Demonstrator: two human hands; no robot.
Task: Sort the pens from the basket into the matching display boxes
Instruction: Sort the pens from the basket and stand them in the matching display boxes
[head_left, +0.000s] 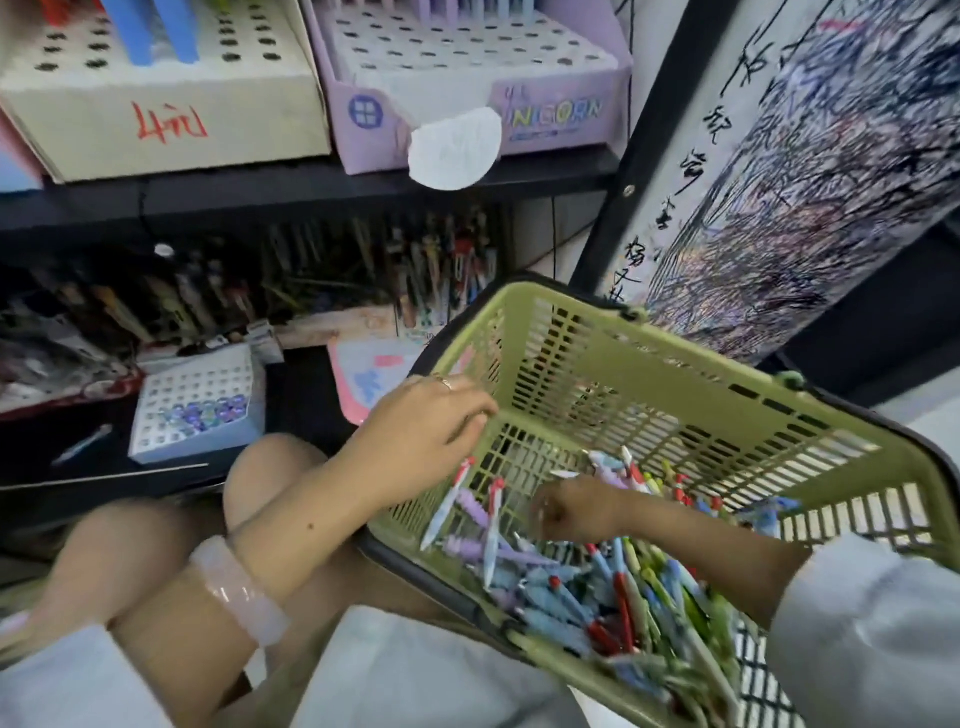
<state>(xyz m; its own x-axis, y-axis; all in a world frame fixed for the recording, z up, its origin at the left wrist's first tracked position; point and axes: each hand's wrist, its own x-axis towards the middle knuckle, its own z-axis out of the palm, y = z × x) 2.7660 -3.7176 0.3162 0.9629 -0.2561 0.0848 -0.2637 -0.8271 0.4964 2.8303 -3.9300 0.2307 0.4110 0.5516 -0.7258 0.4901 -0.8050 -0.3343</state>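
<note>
- The pens lie heaped in the low corner of the green basket, which rests tilted on the person's lap; the picking step looks to be in hand, with most of the sorting left.
- The right hand is down among the pens, fingers curled; whether it has one pinched I cannot tell.
- The left hand grips the basket's rim, steadying it.
- Next, I'd judge, one pen must be lifted and matched to a holed box on the shelf; the purple box sits above.
</note>
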